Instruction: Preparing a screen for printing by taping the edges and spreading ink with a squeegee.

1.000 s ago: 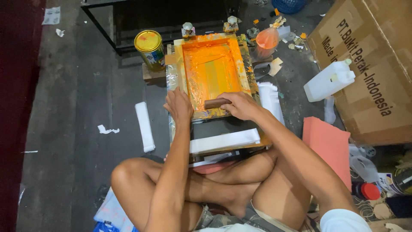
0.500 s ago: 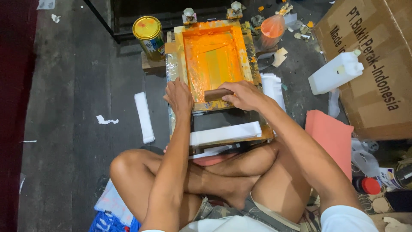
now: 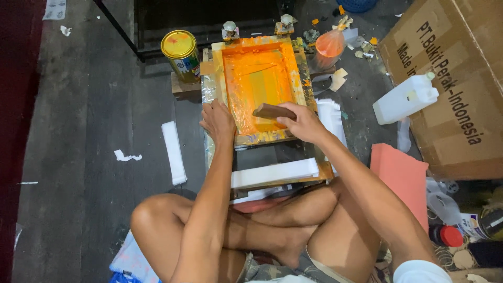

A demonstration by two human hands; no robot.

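Squeegee [image 3: 273,111] under right fingers [image 3: 289,111] (gripped)

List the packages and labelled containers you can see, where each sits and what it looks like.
Cardboard box: far right, big, brown, dark print.
Paint can: left of the orange frame, round, yellow lid, printed label.
Plastic jug: against the box, white, lying down.
Bottle: lower right, red cap.

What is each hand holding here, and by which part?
The right hand grips a brown wooden squeegee by its right end, over the orange-inked screen frame. The left hand holds nothing; it presses on the frame's near left corner.
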